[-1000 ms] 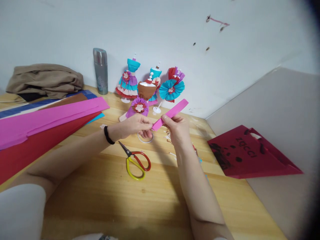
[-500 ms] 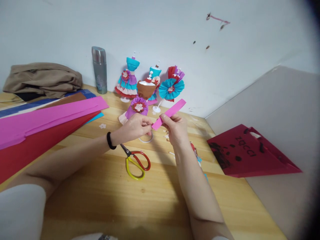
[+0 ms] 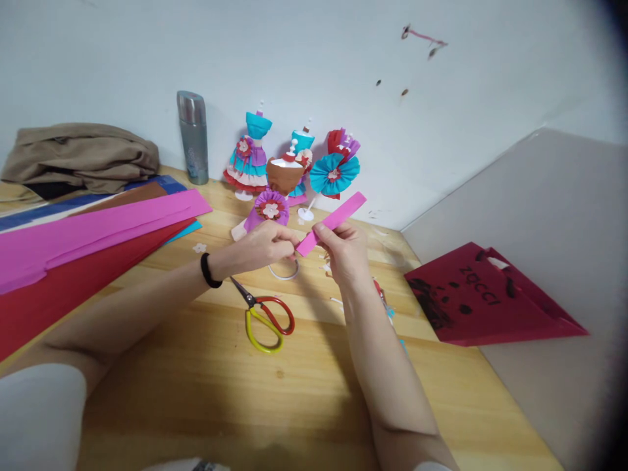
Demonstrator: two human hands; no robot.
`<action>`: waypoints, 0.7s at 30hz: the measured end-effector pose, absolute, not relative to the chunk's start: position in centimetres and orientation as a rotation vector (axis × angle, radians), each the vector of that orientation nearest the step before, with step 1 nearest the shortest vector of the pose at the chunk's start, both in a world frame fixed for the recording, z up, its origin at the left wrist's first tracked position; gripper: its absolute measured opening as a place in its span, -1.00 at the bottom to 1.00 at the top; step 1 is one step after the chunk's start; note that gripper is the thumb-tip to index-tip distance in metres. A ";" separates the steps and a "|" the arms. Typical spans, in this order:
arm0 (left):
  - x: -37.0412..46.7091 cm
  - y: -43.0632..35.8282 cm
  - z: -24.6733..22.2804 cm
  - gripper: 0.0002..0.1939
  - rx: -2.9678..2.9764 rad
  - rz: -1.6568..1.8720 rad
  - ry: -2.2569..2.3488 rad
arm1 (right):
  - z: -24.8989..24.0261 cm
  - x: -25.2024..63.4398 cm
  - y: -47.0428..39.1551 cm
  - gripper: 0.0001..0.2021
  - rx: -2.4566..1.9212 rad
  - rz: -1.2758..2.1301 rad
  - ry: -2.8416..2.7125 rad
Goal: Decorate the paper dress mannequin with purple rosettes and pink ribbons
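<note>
We held the pink strip [image 3: 346,212] a little above the middle of the frame, slanting from lower left to upper right. Our right hand [image 3: 349,252] had it narrowly clamped, thumb on top and fingers beneath; our left hand [image 3: 269,245] was drawn into a close pinch at its lower-left end, seemingly on the very edge. The strip looked light, thin and rather soft, like crepe paper, likely to crease or tear if tugged; we judged it best taken flat between thumb and finger, near the middle and at an end. Both forearms reached up from the lower corners, the right one steeper, its wrist fairly straight; the left came in low across the frame, knuckles up, with a black band [image 3: 210,271] at the wrist.

Just below our left hand lay a white ring [image 3: 284,277], and below that the scissors [image 3: 251,301], blades to the upper left, on the table [image 3: 196,399]. Behind our hands, at upper centre, stood small dress forms [image 3: 284,176] in coloured ruffles. We had long coloured sheets [image 3: 122,226] at left, a flask [image 3: 193,140] and brown cloth [image 3: 83,157] beyond them, and a red bag [image 3: 490,297] at right.
</note>
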State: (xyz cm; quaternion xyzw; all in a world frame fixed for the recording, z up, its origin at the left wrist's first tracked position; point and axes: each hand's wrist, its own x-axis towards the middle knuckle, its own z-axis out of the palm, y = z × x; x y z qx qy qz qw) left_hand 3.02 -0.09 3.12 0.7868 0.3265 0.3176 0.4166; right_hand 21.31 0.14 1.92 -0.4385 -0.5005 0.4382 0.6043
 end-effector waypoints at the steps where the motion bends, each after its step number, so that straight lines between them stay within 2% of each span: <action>1: 3.0 -0.1 3.3 -0.78 1.980 0.800 0.809 | 1.9 21.3 0.1 -0.83 -1.010 1.016 -1.167; 5: 3.5 -0.5 3.2 -0.66 1.948 0.825 0.826 | 1.9 21.0 -0.1 -0.82 -1.015 1.004 -1.208; 13: 3.9 -0.3 2.3 -0.68 1.891 0.916 0.898 | 1.9 20.8 -0.3 -0.78 -1.039 0.988 -1.226; 21: 4.0 -0.1 2.0 -0.67 1.825 0.887 0.842 | 2.2 20.7 -0.7 -0.66 -0.995 1.269 -1.223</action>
